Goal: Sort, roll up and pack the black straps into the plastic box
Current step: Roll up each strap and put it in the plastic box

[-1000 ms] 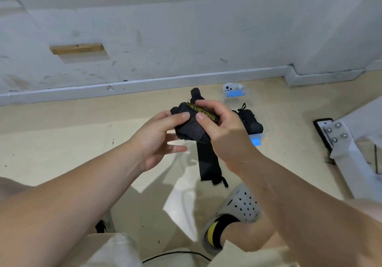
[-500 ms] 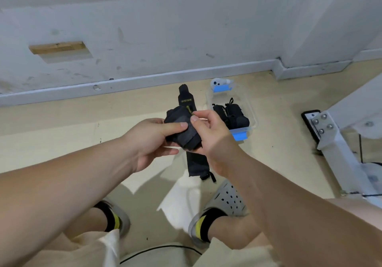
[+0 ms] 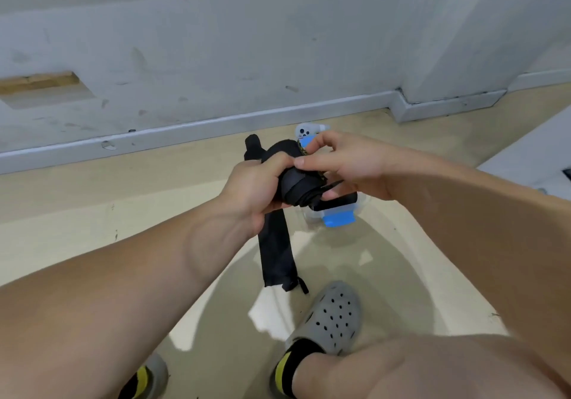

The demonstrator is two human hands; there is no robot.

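Observation:
A half-rolled black strap (image 3: 295, 182) with yellow lettering is held in the air between both hands. My left hand (image 3: 253, 191) grips the roll from the left, thumb on top. My right hand (image 3: 346, 166) pinches the roll's right end with thumb and fingers. The strap's loose tail (image 3: 276, 253) hangs down to the floor. Another black strap (image 3: 252, 148) lies on the floor behind the roll. The clear plastic box (image 3: 336, 216) with blue clips sits on the floor under my right hand, mostly hidden; a black roll shows inside it.
A white controller (image 3: 304, 131) lies beyond the box near the grey baseboard (image 3: 185, 132). My grey clogs (image 3: 330, 318) and black-yellow socks are at the bottom. A white frame edge shows at the far right.
The view has tilted down and closer. The roll has turned in my hands and grown tighter; my right hand has shifted from the front of the roll to its right end.

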